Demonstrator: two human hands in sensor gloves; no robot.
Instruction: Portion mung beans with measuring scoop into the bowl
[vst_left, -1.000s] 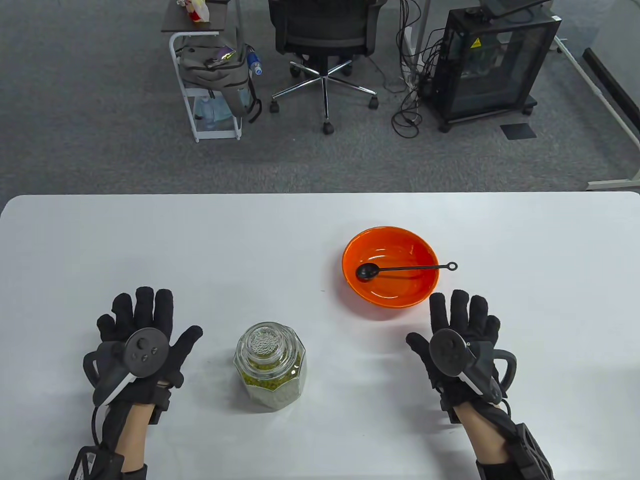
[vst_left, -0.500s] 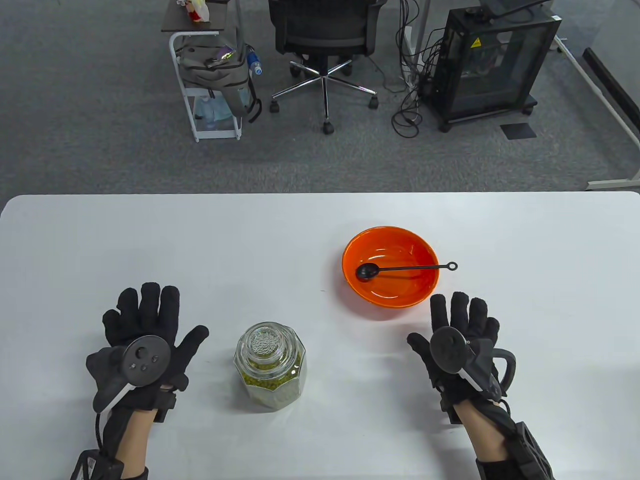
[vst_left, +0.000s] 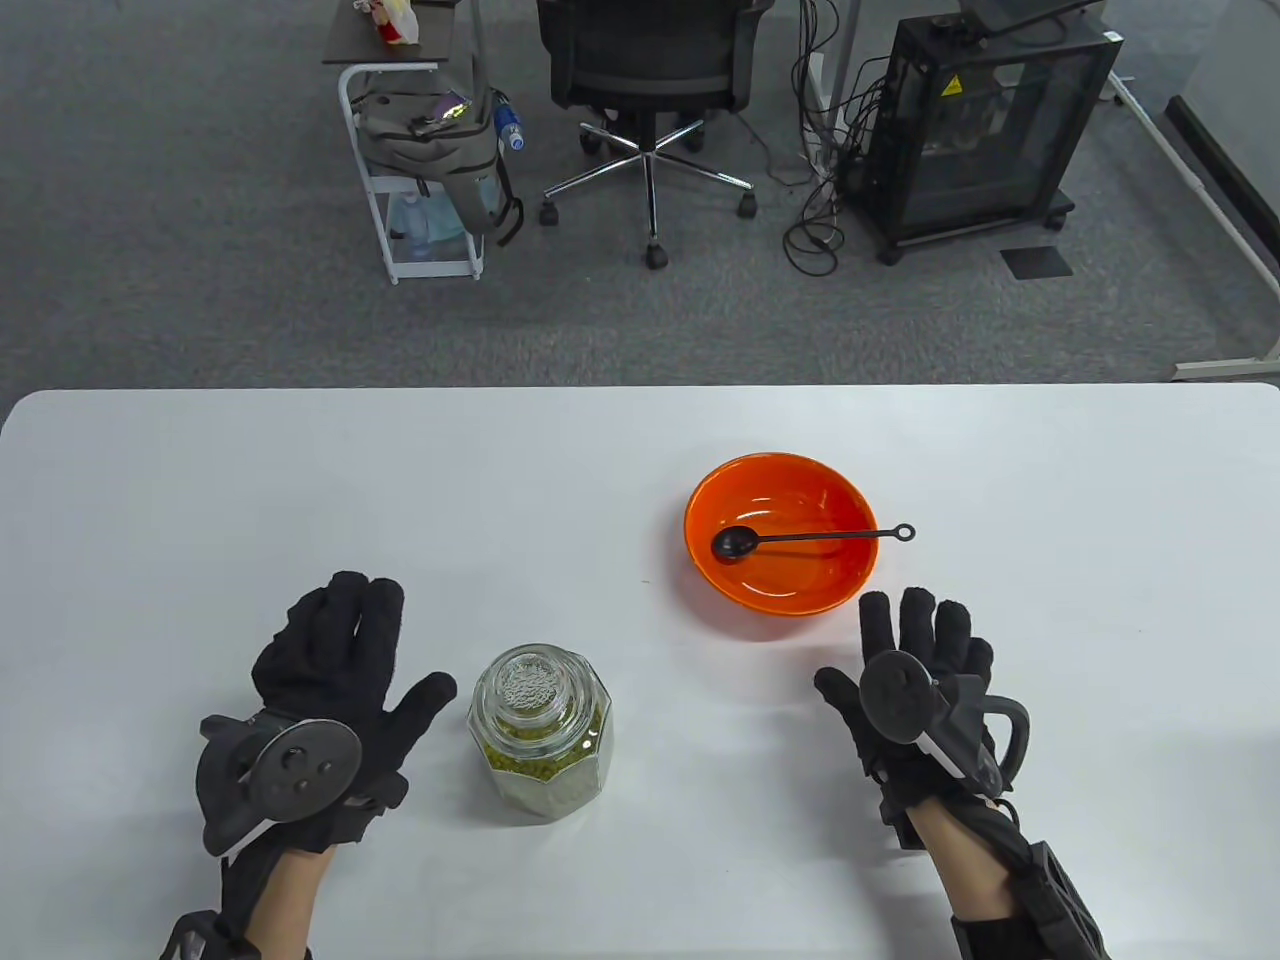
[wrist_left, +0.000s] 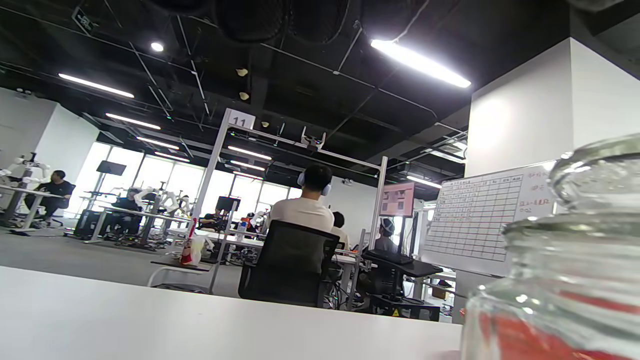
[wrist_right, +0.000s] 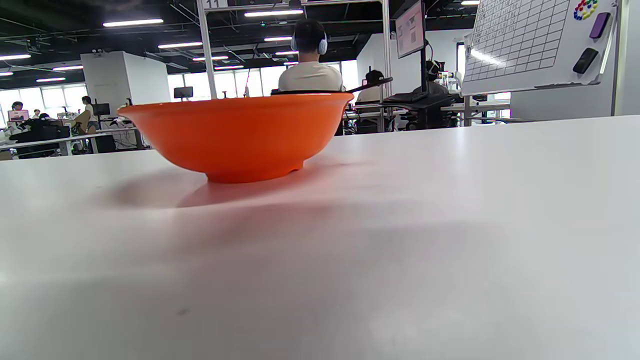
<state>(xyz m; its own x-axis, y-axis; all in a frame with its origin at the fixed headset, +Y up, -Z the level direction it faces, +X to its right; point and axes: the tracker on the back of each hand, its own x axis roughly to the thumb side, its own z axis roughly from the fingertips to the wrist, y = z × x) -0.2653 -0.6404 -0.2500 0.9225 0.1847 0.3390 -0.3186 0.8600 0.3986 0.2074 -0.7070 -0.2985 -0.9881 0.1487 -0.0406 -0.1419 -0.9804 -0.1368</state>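
Observation:
A lidded glass jar (vst_left: 541, 730) of green mung beans stands on the white table (vst_left: 300, 480); it fills the right edge of the left wrist view as the jar (wrist_left: 560, 270). An orange bowl (vst_left: 781, 531) sits right of centre, with a black measuring scoop (vst_left: 800, 540) lying in it, handle over the right rim. The bowl (wrist_right: 235, 132) is close in the right wrist view. My left hand (vst_left: 335, 665) hovers just left of the jar, fingers straight, thumb near the glass, holding nothing. My right hand (vst_left: 915, 640) lies flat below the bowl, fingers straight.
Beyond the table's far edge stand an office chair (vst_left: 650, 70), a small white cart (vst_left: 415, 140) with a backpack, and a black cabinet (vst_left: 985, 120) with cables. People sit at desks in the background of both wrist views.
My left hand has moved right toward the jar and tilted, its thumb now close to the glass. The right hand, jar, bowl and scoop have stayed put.

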